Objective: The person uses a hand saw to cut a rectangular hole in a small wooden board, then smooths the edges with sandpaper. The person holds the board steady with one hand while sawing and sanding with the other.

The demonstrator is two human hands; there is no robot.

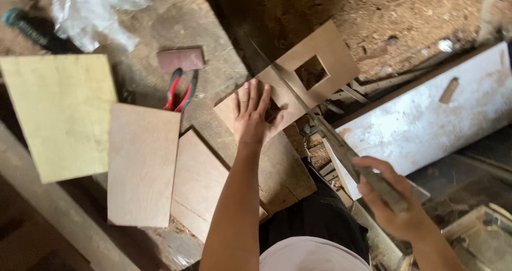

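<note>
Head view, looking down on a rough wooden workbench (213, 41) dusted with sawdust. The left hand (252, 113) lies flat, fingers straight and slightly spread, pressing on a thin brown plywood panel with a square hole cut through it (336, 52). The panel lies tilted, its far end jutting past the bench edge over a sawdust-covered floor (405, 9); the square opening shows the reddish ground beneath. The right hand (392, 201) is clenched around the worn wooden handle of a long narrow hand saw (314, 119), fingers wrapped tight. The grey metal blade runs diagonally from that grip up and across the panel, passing just beside the left thumb and along the near side of the square hole.

On the bench to the left lie three flat sheets: a pale yellowish rectangular board (58, 113), a smooth light-brown plywood rectangle (143, 164) overlapping its edge, and a darker brown plywood sheet (197, 185) partly under the forearm. Near them rest red-and-black handled pliers (178, 92), and just above these a small reddish-brown rectangular sanding block (181, 59). Crumpled white plastic sheeting (88, 12) sits at the top left. A long white-painted board (426, 116), scuffed and stained, lies slantwise to the right, below the bench.
</note>
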